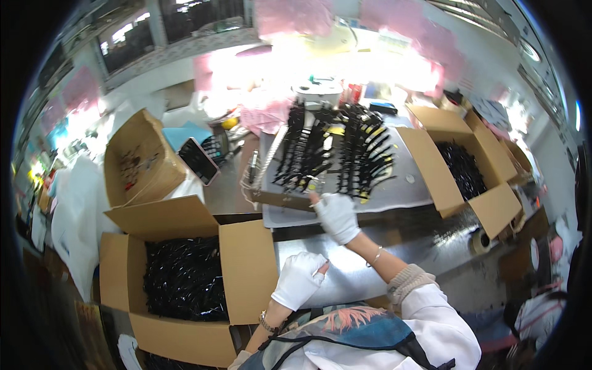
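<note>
My right hand [337,216], in a white glove, reaches forward to the near edge of a grey tray [394,194], its fingertips touching the front of rows of black slim parts [333,151] laid out there; whether it grips one I cannot tell. Nearer my body, my left hand [300,279], also in a white glove, hangs over the metal table [345,271] with fingers curled and nothing visible in it. It is just right of a flap of an open cardboard box [246,271] filled with black parts [185,277].
A second open box [453,166] with black parts stands at the right. A tilted cardboard box [139,160] and a phone [198,160] lie at the left. A roll of tape [481,240] sits at the right table edge. White bags pile at far left.
</note>
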The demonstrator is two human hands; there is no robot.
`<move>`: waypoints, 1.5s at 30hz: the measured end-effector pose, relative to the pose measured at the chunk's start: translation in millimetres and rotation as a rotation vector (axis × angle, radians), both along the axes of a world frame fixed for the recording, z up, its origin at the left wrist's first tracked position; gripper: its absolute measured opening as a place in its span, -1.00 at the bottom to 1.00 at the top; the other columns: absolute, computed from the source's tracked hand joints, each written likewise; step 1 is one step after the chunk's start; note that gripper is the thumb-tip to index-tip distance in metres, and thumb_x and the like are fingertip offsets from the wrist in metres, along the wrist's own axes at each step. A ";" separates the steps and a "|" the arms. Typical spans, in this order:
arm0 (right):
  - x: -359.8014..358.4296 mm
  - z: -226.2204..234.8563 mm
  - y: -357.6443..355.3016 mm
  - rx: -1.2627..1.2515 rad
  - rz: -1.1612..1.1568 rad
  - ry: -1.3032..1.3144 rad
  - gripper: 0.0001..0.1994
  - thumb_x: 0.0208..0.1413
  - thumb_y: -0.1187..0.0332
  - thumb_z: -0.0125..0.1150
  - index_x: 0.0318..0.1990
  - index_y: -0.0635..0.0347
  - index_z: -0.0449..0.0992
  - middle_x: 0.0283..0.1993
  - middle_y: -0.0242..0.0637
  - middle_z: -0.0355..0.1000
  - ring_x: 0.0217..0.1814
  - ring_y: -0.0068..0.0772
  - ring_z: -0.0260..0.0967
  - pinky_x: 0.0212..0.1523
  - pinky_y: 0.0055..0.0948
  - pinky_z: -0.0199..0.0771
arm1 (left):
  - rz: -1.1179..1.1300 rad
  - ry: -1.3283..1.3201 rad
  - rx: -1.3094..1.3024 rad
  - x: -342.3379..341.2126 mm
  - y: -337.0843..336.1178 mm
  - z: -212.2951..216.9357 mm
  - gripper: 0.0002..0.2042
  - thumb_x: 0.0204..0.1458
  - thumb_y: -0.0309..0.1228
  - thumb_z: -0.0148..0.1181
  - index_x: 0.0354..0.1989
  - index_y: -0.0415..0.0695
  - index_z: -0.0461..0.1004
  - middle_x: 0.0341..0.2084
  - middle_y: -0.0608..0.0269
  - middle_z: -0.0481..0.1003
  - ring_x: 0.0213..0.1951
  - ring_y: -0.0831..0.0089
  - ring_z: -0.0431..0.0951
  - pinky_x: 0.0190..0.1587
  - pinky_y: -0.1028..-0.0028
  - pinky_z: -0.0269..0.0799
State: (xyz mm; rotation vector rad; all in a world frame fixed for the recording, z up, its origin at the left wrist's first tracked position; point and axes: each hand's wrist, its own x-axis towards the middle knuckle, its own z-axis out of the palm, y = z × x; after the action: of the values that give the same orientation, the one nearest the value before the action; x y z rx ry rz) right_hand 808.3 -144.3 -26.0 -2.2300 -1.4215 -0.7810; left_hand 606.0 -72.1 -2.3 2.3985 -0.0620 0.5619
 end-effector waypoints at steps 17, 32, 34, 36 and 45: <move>30.5 -20.9 -41.1 0.786 -0.326 0.682 -0.09 -0.15 0.28 0.51 0.35 0.43 0.12 0.25 0.13 0.27 0.30 0.04 0.28 0.33 -0.16 0.25 | 0.580 0.063 -0.141 196.7 2.9 -39.0 -0.34 -0.11 -0.33 0.46 0.15 -0.39 0.32 -0.06 -0.12 0.50 -0.08 -0.07 0.53 0.01 0.18 0.45; 100.1 -13.1 -8.0 1.168 -0.421 0.896 -0.57 0.26 0.06 0.21 -0.37 0.35 0.55 -0.49 -0.13 0.55 -0.45 -0.28 0.53 -0.39 -0.34 0.48 | 0.234 -0.282 -0.768 272.4 14.9 -38.5 -0.77 0.27 -0.32 0.16 -0.35 -0.24 0.51 -0.39 0.23 0.64 -0.37 0.55 0.57 -0.19 0.49 0.48; 109.1 -22.2 -11.0 1.068 -0.678 1.031 -0.47 0.31 -0.01 0.10 -0.39 0.42 0.52 -0.47 -0.11 0.55 -0.46 -0.28 0.51 -0.39 -0.34 0.48 | 0.253 -0.265 -0.829 273.0 18.3 -38.3 -0.75 0.28 -0.29 0.15 -0.35 -0.24 0.50 -0.40 0.24 0.63 -0.37 0.54 0.57 -0.18 0.49 0.48; 122.0 -32.1 -14.3 2.002 -0.153 1.518 -0.55 0.38 -0.01 -0.05 -0.37 0.21 0.44 -0.40 -0.15 0.54 -0.49 -0.21 0.49 -0.35 -0.20 0.55 | 0.211 -0.302 -0.995 272.4 22.0 -37.8 -0.73 0.29 -0.27 0.14 -0.37 -0.23 0.49 -0.43 0.25 0.62 -0.38 0.55 0.57 -0.20 0.49 0.47; 100.3 -57.0 -87.6 1.286 0.769 2.682 -0.64 0.44 0.09 -0.17 -0.38 0.03 0.39 -0.71 -0.66 -0.02 -0.78 -0.71 -0.13 -0.75 -0.59 -0.09 | 0.232 -0.195 -0.861 270.3 18.3 -39.6 -0.70 0.26 -0.22 0.18 -0.43 -0.18 0.45 -0.55 0.33 0.56 -0.47 0.61 0.50 -0.35 0.54 0.39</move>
State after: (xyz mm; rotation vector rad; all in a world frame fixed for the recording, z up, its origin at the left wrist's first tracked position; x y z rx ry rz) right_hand 908.7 -231.9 -83.0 -0.1344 0.1407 1.0931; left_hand 876.3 -53.9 -41.9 1.5161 0.3170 0.7414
